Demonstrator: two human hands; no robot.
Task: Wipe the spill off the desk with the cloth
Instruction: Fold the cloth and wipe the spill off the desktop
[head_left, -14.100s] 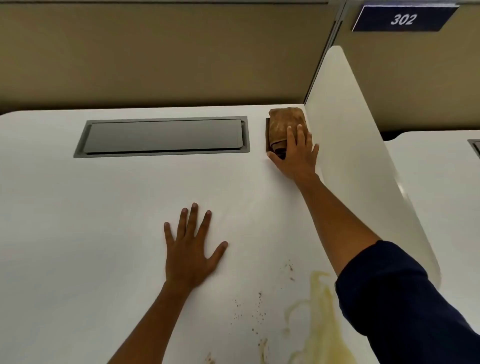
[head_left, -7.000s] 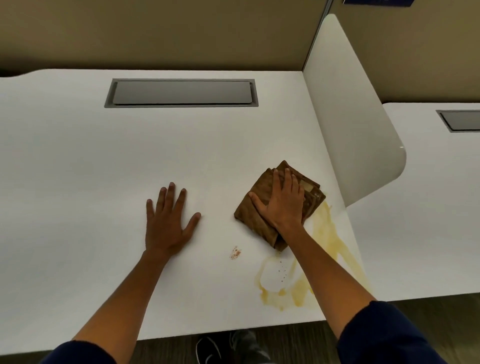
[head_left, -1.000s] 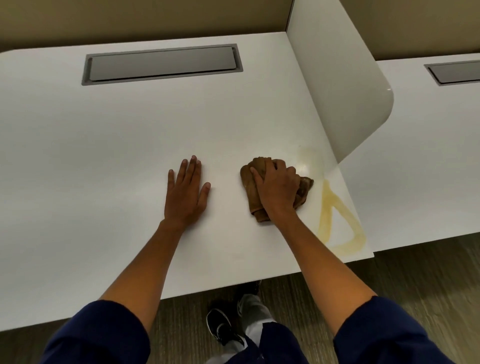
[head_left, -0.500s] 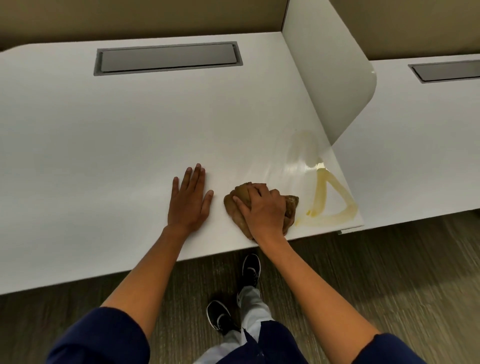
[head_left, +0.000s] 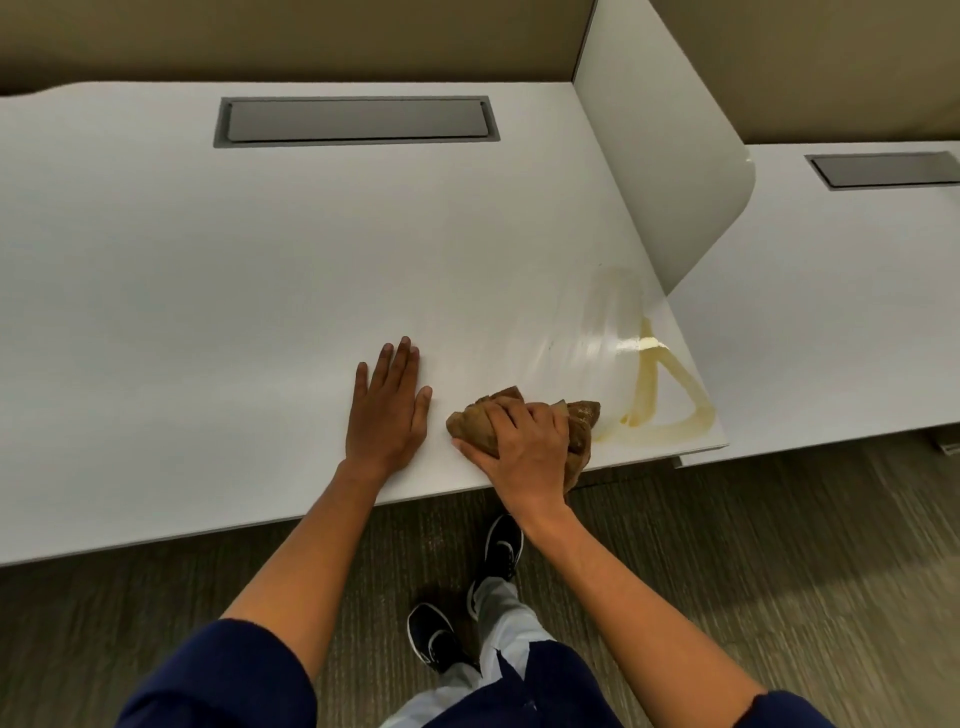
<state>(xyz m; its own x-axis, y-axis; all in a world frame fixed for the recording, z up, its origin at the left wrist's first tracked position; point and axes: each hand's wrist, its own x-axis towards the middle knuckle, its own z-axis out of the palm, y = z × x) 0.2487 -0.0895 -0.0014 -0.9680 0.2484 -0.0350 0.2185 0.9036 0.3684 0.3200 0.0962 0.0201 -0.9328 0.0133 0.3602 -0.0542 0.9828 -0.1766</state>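
A bunched brown cloth (head_left: 579, 423) lies at the front edge of the white desk (head_left: 234, 291), partly hanging over it. My right hand (head_left: 524, 449) grips the cloth from above with curled fingers. A yellowish spill (head_left: 670, 395) forms a triangular outline near the desk's front right corner, just right of the cloth, with a wet smeared sheen (head_left: 597, 332) behind it. My left hand (head_left: 389, 410) rests flat on the desk, fingers straight, just left of the cloth.
A grey cable hatch (head_left: 356, 122) is set into the desk at the back. A white divider panel (head_left: 670, 150) stands along the right side, with a second desk (head_left: 831, 312) beyond it. Carpeted floor and my shoes (head_left: 470, 592) show below the desk edge.
My right hand has dragged the cloth toward me, down to the desk's front edge, leaving a wet streak behind. The left hand has stayed flat beside it.
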